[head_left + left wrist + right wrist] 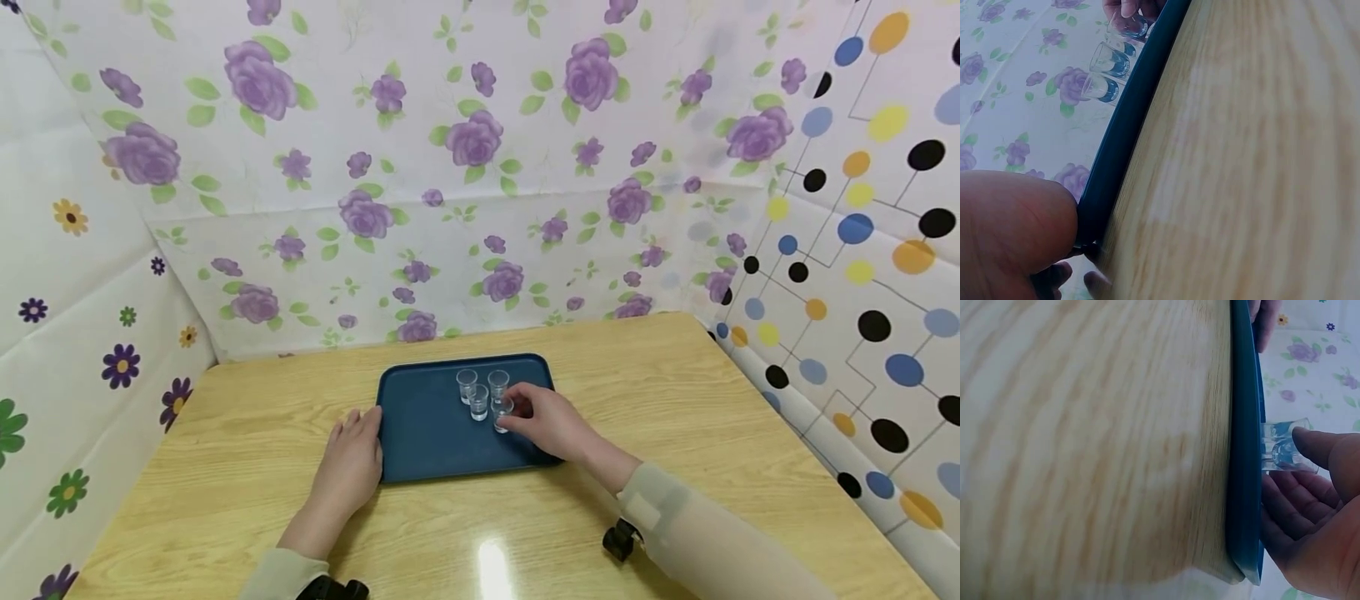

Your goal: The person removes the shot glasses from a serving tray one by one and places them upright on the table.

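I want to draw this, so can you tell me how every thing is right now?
Tray: flat on the table, right way up.
Front right glass: upright.
Front left glass: upright.
Back left glass: upright.
Back right glass: upright.
Left hand: resting at the tray's left edge.
Right hand: curled around the front right glass.
Flowery cloth: hanging, creased.

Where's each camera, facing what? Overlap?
Head: on head, facing forward and down at dark blue rectangular tray, small clear cups; left hand, right hand, pale sleeves show.
Left wrist: worn there, facing tray edge, cups; both hands partly.
Right wrist: worn there, facing tray edge, a cup; both hands partly.
Wrist views share: tray, hands.
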{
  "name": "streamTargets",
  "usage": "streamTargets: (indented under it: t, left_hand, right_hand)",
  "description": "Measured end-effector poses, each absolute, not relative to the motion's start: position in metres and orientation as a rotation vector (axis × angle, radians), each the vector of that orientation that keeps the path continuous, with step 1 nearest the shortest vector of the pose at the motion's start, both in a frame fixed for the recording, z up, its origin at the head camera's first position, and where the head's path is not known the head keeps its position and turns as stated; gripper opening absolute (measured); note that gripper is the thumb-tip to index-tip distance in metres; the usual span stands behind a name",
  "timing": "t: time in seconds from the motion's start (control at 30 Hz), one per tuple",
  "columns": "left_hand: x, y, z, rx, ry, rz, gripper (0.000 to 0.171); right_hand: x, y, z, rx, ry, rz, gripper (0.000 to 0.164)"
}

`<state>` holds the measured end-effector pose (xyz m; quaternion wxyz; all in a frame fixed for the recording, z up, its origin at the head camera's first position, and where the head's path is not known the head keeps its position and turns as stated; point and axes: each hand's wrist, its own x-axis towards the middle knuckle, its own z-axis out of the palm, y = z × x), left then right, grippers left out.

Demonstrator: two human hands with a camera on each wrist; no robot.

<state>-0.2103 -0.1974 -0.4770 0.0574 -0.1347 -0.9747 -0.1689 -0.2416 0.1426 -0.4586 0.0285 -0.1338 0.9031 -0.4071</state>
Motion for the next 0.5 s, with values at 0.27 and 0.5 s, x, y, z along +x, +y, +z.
streamTargets:
  t: [0.27, 0.5]
  left_hand:
    - [-0.208, -0.195, -0.483, -0.404, -2.945, -0.570, 0.050]
    - [-0.209, -0.198, -0.480, -0.400, -2.928, -0.567, 0.051]
  right_hand:
    - [-0.235, 0.148, -0.458, -0.345, 2.798, -1.307, 0.027]
    - [-0.238, 0.159, -0.446, -0.366, 2.834, -1.302, 0.028]
